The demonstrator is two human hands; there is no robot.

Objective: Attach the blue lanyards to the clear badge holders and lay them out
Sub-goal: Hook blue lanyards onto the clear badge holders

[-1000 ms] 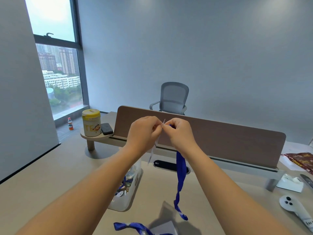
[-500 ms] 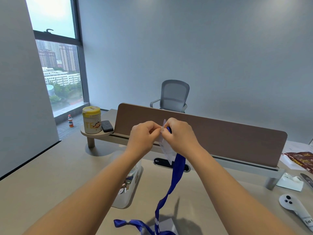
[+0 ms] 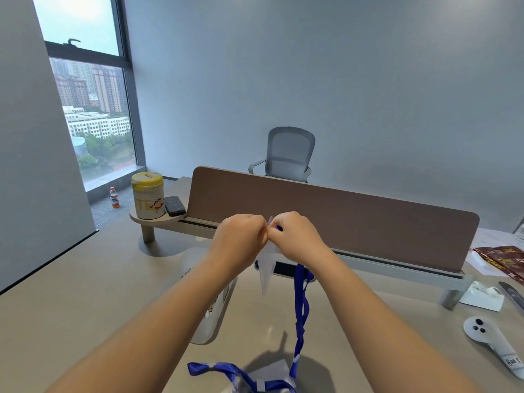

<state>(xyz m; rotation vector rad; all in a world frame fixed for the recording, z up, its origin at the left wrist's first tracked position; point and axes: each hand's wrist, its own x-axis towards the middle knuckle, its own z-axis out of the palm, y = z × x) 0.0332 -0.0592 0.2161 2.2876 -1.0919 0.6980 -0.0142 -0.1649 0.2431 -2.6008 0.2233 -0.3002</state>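
The curled fingers [image 3: 262, 232] hide the blue lanyard [image 3: 300, 302]'s clip. Far below them, the lower edge cuts off more lanyards [image 3: 226, 371].

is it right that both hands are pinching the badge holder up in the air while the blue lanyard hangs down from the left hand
Not quite. In the head view the blue lanyard hangs from the right hand, not the left hand. Both hands do pinch the clear badge holder in the air.
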